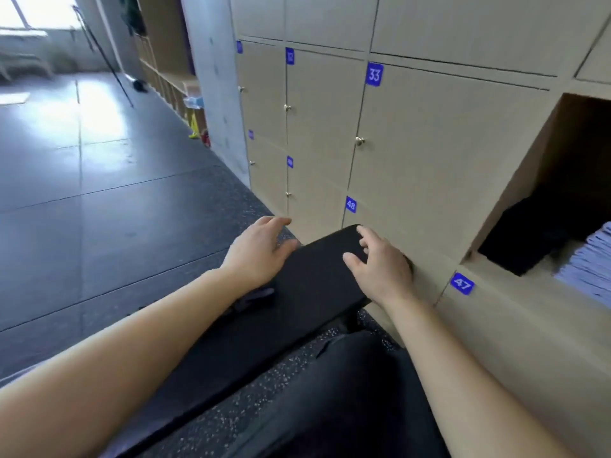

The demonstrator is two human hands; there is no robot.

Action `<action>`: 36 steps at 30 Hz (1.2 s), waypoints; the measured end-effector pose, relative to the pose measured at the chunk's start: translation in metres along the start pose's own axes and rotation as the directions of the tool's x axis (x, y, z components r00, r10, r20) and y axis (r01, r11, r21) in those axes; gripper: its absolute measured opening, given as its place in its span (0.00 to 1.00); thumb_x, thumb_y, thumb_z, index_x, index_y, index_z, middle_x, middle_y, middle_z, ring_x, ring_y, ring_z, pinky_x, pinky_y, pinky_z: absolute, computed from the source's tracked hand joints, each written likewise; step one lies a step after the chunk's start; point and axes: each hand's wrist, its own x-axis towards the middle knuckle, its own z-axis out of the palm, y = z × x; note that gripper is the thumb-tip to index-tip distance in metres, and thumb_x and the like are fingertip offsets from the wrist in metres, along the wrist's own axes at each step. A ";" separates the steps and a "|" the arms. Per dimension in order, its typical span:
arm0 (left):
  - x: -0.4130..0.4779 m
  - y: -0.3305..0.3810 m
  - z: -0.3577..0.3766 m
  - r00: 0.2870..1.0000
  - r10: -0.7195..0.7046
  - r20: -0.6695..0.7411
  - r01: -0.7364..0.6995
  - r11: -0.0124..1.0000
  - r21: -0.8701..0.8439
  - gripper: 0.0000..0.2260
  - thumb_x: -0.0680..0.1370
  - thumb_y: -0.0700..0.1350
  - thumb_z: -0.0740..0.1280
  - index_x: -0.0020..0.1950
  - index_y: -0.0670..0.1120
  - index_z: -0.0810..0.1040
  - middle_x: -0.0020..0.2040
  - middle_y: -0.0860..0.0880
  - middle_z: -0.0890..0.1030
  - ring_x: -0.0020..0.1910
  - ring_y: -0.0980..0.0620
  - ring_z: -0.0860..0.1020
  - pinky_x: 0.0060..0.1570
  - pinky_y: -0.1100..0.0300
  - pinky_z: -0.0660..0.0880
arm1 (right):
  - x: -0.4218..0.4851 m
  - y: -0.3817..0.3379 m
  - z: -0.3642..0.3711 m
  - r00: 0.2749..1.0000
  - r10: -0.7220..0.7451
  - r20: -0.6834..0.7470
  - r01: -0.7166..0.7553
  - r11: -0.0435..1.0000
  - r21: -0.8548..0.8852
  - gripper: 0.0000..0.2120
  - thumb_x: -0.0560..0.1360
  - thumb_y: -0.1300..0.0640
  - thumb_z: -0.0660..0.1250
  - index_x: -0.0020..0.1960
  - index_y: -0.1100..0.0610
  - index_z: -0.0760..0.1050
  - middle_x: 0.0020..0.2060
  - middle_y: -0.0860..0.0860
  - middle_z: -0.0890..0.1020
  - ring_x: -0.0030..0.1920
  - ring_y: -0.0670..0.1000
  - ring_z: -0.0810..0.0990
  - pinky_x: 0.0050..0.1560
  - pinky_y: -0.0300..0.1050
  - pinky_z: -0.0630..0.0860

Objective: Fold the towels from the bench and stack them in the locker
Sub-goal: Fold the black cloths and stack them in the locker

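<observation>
**Stacking looked mostly done; one piece maybe left**

Folded pale towels [588,262] sat stacked in the open locker [529,180], far right, beside a black bundle [525,239]. Left hand [261,249] and right hand [380,262] were over the bench [314,285], fingers spread, gripping nothing. A dark crumpled cloth [254,297] lay on the bench by the left wrist: probably a last towel, too blurred to confirm.

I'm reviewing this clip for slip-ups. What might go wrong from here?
The dark crumpled cloth lies near the edge of the black padded bench under the left forearm; a sweep may knock it to the floor. The pale folded towel stack sits at the front of the open locker; adding one could tip it.
</observation>
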 end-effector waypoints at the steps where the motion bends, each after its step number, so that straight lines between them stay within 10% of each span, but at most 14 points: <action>1: -0.011 -0.019 -0.011 0.999 -0.026 -0.021 0.027 0.999 0.018 0.22 0.81 0.52 0.64 0.74 0.48 0.69 0.70 0.48 0.72 0.66 0.48 0.74 0.65 0.51 0.71 | -0.004 -0.011 0.013 1.000 -0.017 0.023 0.017 1.000 0.020 0.27 0.77 0.50 0.65 0.74 0.53 0.64 0.65 0.52 0.75 0.66 0.53 0.73 0.60 0.48 0.72; 14: -0.137 -0.190 -0.062 0.891 -0.424 -0.164 0.437 0.898 0.049 0.22 0.79 0.51 0.67 0.71 0.46 0.72 0.67 0.47 0.76 0.63 0.47 0.76 0.63 0.51 0.73 | -0.040 -0.094 0.151 0.919 -0.160 0.361 0.132 0.986 0.102 0.24 0.79 0.49 0.62 0.73 0.51 0.66 0.67 0.49 0.73 0.67 0.50 0.72 0.62 0.47 0.71; 26: -0.086 -0.236 0.039 0.855 -0.514 -0.066 0.503 0.855 -0.130 0.20 0.76 0.48 0.72 0.67 0.46 0.76 0.60 0.49 0.80 0.60 0.50 0.79 0.61 0.54 0.74 | 0.024 -0.063 0.217 0.924 0.110 0.366 -0.119 0.993 0.002 0.15 0.78 0.52 0.63 0.63 0.52 0.75 0.57 0.47 0.79 0.57 0.49 0.77 0.52 0.44 0.72; 36: -0.079 -0.246 0.080 0.835 -0.541 -0.103 0.521 0.836 -0.172 0.18 0.74 0.44 0.74 0.64 0.45 0.79 0.55 0.55 0.80 0.54 0.55 0.80 0.58 0.59 0.75 | 0.090 -0.047 0.280 0.864 0.312 0.395 -0.297 0.950 -0.101 0.26 0.76 0.48 0.68 0.68 0.60 0.68 0.65 0.56 0.72 0.66 0.57 0.68 0.62 0.51 0.68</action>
